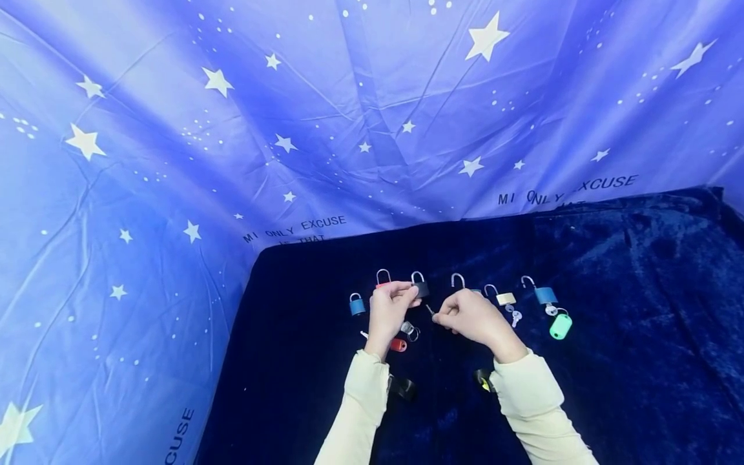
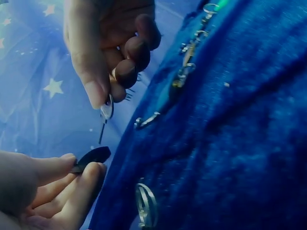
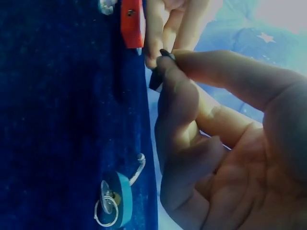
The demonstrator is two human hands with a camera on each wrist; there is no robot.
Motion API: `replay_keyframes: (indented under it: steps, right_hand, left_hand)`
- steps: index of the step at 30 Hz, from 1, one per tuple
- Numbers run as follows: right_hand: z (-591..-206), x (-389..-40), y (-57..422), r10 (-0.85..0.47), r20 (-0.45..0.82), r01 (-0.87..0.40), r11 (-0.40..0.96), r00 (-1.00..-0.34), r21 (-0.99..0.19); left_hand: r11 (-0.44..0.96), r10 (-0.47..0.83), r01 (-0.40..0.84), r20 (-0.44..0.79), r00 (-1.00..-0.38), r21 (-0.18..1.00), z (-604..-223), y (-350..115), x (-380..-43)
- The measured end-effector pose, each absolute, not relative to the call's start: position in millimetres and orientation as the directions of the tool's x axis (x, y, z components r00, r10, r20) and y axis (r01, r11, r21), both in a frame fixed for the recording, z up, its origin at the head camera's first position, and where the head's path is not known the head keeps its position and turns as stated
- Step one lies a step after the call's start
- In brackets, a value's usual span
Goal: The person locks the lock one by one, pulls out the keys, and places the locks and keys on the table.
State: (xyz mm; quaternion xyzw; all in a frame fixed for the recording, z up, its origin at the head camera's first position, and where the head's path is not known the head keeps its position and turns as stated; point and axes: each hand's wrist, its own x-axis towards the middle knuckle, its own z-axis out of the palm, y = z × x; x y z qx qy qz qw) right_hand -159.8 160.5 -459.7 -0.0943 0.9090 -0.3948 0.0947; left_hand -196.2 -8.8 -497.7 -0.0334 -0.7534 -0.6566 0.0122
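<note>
In the head view my left hand (image 1: 388, 313) pinches a black padlock (image 1: 421, 289) between thumb and fingers, its silver shackle pointing up and away. A small key (image 1: 429, 310) sticks out from the pinched fingertips of my right hand (image 1: 473, 316), just right of the padlock's body. The left wrist view shows that key (image 2: 103, 125) pointing down at the black padlock (image 2: 94, 158), with a gap between them. From the right wrist the padlock (image 3: 155, 80) is mostly hidden behind the fingers. A red padlock (image 1: 383, 279) lies just beyond my left hand.
On the dark blue velvet cloth (image 1: 302, 361) lie a blue padlock (image 1: 357, 305) at left, keys (image 1: 409, 329) with a red tag (image 1: 398, 345) by the left wrist, and at right a brass padlock (image 1: 506, 298) and a blue padlock (image 1: 546, 296) with a green tag (image 1: 560, 327). A starry curtain (image 1: 360, 116) hangs behind.
</note>
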Motion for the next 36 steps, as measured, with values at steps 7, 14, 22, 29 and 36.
replay_keyframes:
  steps: [7, 14, 22, 29, 36]
  right_hand:
    - [-461.6, -157.5, 156.1, -0.219, -0.171, -0.056, 0.755, -0.961, -0.653]
    - [-465.0, -156.4, 151.5, -0.228, -0.225, -0.027, 0.756, -0.947, -0.654]
    - [-469.8, -155.8, 148.6, -0.182, -0.248, -0.014, 0.83, -0.952, -0.557]
    - [-472.3, -155.7, 148.7, -0.145, -0.213, -0.014, 0.856, -0.966, -0.517]
    - [-472.9, -156.1, 148.1, -0.114, -0.182, -0.014, 0.879, -0.977, -0.478]
  left_hand:
    - [0.267, 0.057, 0.067, 0.054, -0.997, 0.961, -501.9, -1.2, -192.2]
    - [0.314, 0.056, 0.031, 0.014, -0.998, 0.949, -505.4, 5.7, -189.7]
    - [0.348, 0.064, 0.043, 0.022, -0.998, 0.936, -503.2, 1.9, -189.2]
    - [0.413, 0.087, 0.082, 0.051, -0.995, 0.907, -498.7, -2.7, -188.6]
    - [0.466, 0.1, 0.099, 0.059, -0.993, 0.879, -497.2, -6.5, -187.7]
